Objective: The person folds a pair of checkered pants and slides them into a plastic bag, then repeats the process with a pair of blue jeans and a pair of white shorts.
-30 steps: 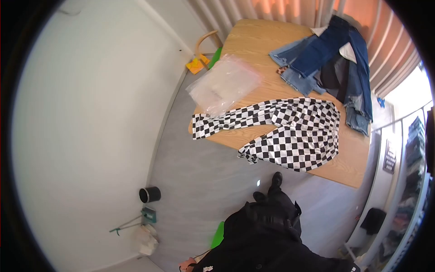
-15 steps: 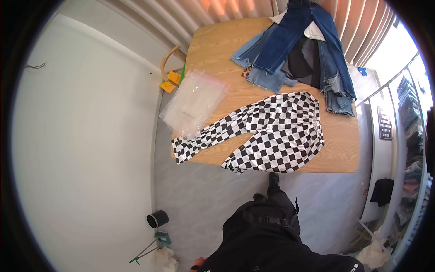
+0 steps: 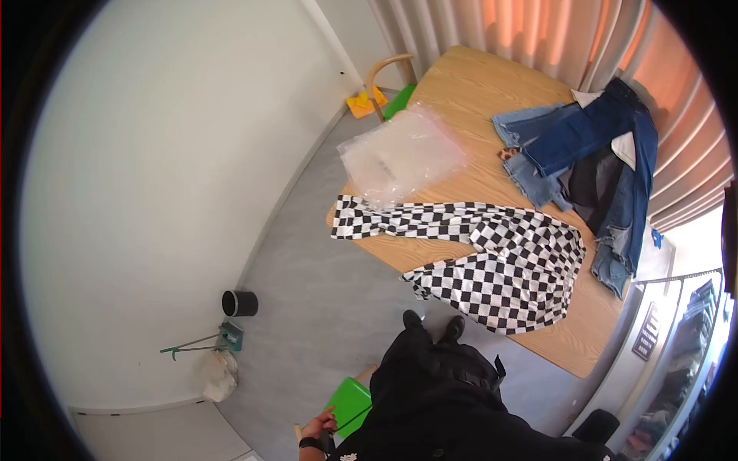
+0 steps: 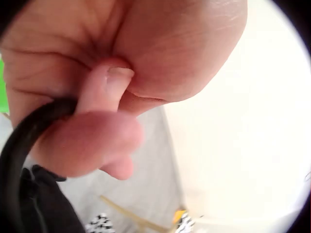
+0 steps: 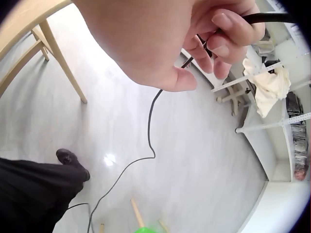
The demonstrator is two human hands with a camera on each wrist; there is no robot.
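Observation:
At the lower left of the head view my left hand (image 3: 321,427) hangs low beside a green chair seat (image 3: 350,401). In the left wrist view its fingers curl round a black cable (image 4: 19,127). My right hand (image 5: 180,46) is outside the head view; in the right wrist view its fingers curl round a thin black cable (image 5: 150,121) that trails down to the floor. Black-and-white checkered trousers (image 3: 507,269) lie spread on the wooden table (image 3: 492,73), away from both hands. A clear plastic bag (image 3: 403,154) overlaps the end of one trouser leg.
Several pairs of jeans (image 3: 588,138) are heaped at the table's far right. A wooden chair (image 3: 388,65) stands by its far left corner. A black bin (image 3: 240,303) and a green dustpan (image 3: 229,336) sit along the wall. Shelving with clothes (image 3: 676,346) runs down the right.
The head view swung one way, then back. My left hand and the green chair seat show more fully at the bottom, and my feet have shifted. The trousers and bag stay put.

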